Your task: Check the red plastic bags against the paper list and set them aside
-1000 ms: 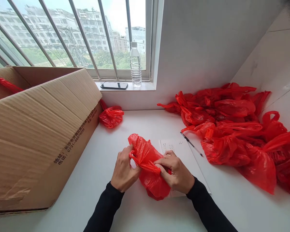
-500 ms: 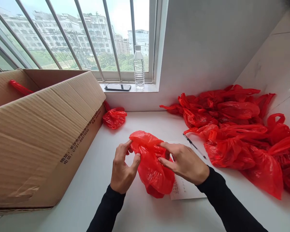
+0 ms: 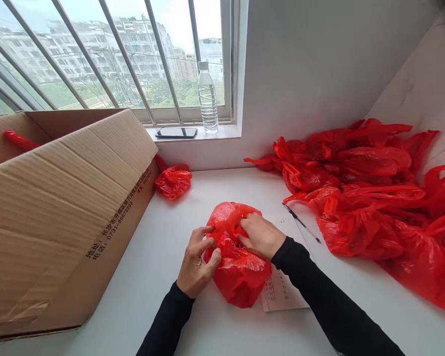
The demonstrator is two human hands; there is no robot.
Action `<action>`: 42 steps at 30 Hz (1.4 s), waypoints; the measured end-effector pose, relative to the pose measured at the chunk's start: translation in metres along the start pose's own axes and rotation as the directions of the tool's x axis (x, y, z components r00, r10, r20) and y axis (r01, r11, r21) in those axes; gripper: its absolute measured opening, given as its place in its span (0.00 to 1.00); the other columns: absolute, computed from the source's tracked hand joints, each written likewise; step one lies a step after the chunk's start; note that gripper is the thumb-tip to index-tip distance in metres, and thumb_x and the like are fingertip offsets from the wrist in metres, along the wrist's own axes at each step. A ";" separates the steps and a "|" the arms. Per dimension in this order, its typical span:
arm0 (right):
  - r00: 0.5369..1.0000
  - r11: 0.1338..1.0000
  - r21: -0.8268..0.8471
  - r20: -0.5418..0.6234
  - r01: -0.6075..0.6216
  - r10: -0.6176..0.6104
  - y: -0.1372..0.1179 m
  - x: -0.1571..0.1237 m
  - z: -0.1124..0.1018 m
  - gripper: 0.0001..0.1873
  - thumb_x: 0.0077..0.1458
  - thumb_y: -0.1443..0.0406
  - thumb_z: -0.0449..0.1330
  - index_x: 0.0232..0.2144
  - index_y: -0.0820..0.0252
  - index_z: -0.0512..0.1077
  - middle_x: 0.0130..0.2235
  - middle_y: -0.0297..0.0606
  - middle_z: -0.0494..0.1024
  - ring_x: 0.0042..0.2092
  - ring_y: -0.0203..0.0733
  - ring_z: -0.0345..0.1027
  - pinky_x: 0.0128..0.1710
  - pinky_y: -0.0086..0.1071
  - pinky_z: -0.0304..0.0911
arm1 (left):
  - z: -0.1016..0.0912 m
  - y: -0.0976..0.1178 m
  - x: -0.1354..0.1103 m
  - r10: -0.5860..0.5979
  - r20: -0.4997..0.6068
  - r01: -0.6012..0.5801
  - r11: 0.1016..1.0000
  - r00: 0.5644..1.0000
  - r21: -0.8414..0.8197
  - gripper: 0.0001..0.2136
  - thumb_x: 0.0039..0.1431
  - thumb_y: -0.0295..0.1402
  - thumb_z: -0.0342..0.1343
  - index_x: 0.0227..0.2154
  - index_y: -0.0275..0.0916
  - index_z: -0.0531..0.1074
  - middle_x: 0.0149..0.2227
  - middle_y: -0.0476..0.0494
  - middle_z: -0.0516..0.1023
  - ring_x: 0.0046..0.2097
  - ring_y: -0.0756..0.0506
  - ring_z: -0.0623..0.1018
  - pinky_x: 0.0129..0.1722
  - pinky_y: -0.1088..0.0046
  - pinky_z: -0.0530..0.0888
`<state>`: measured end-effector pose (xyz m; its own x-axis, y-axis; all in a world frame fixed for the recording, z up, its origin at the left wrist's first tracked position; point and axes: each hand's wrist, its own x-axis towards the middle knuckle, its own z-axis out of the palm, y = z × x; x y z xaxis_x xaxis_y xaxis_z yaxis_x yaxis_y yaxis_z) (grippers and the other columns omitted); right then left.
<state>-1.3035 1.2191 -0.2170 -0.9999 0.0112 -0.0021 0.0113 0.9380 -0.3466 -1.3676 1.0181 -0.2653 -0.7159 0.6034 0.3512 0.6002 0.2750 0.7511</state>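
Note:
A red plastic bag (image 3: 241, 282) sits on the white table in front of me, its mouth open at the top. At the left side of the mouth, my left hand (image 3: 198, 264) has its fingers and thumb closed on the edge of the bag. My right hand (image 3: 261, 235) reaches into the mouth from the right, and its fingertips are hidden in the red folds. Something red with pale marks shows inside the bag, too small to name. Under the bag's right side lies a notebook (image 3: 282, 294) with handwriting.
To the left stands a large open cardboard box (image 3: 70, 212) with a red bag inside. A small tied red bag (image 3: 173, 182) lies by it. Many red bags (image 3: 371, 217) are heaped at right, near a pen (image 3: 300, 222). The sill holds a phone (image 3: 176, 133) and a water bottle (image 3: 208, 101).
My right hand has moved from the bag's right edge into its mouth. The bag's mouth is spread wider and its body looks rounder. The view has shifted slightly.

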 end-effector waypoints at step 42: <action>0.990 0.835 0.550 -0.132 0.027 0.055 0.010 0.003 0.001 0.05 0.60 0.65 0.56 0.31 0.59 0.68 0.30 0.31 0.73 0.32 0.37 0.64 0.33 0.31 0.57 | 0.016 -0.014 0.005 -0.058 -0.059 0.066 0.987 0.997 0.148 0.09 0.58 0.35 0.57 0.41 0.42 0.76 0.50 0.38 0.76 0.54 0.36 0.72 0.56 0.50 0.68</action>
<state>-1.3065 1.2282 -0.2219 -0.9888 0.1085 0.1022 -0.0182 0.5927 -0.8052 -1.3735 1.0288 -0.2827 -0.7695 0.5410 0.3394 0.5976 0.4223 0.6815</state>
